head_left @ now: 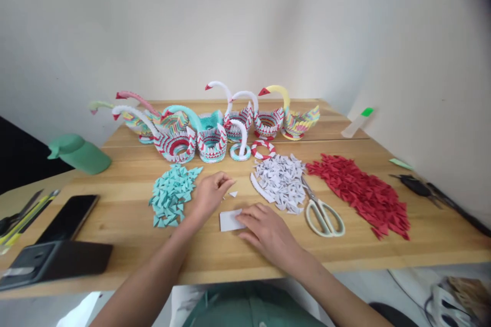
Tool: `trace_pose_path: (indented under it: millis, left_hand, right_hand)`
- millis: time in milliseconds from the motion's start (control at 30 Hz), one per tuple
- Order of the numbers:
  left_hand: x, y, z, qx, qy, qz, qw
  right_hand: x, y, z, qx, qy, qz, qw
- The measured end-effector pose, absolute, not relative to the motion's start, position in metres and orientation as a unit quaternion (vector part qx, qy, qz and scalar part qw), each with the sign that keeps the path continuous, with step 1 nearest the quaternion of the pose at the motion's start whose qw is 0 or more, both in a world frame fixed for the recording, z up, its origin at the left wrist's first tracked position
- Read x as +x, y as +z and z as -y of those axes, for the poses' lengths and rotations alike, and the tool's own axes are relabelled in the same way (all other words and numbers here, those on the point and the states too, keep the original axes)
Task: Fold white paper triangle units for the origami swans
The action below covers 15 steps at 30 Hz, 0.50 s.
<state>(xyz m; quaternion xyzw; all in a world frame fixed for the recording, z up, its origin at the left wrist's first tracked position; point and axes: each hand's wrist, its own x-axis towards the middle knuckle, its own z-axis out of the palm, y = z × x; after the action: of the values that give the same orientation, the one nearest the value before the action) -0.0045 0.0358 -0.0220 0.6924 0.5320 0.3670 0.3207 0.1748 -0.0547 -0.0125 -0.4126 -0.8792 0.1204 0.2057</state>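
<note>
My left hand (212, 193) is just left of the table's middle, thumb and fingertips pinched together; whether anything is between them is too small to tell. Close to those fingertips lies a small folded white paper triangle (233, 194). My right hand (268, 230) rests its fingertips on the right edge of a small stack of white paper slips (228, 221), with the thumb apart on the near side. Turquoise folded paper triangles (172, 196) form a pile left of my left hand. Beyond my right hand is a pile of white ones (282, 181), with a curved white strip (261, 189) at its left edge.
Several folded-paper swans (176, 143) stand along the back, with a red-and-white ring (263, 149) in front. Scissors (324, 214) and a red triangle pile (360, 191) lie right. At left are a phone (69, 218), a black box (72, 258) and a green bottle (82, 155).
</note>
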Motion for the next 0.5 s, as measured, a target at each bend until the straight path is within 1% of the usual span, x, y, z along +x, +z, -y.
trace_pose_path:
  millis: [167,433,500]
  left_hand:
    - [-0.005,-0.020,-0.035,0.699,0.379,-0.518,0.316]
    - [-0.002,-0.005,-0.025,0.712,0.356,-0.507,0.330]
    - [0.000,-0.002,-0.023,0.712,0.351,-0.494,0.353]
  right_hand:
    - [0.167,-0.025,0.039,-0.416,0.123,0.880,0.193]
    - [0.169,-0.022,0.034,-0.407,0.171,0.874,0.204]
    - [0.169,-0.021,0.030,-0.402,0.171,0.875,0.209]
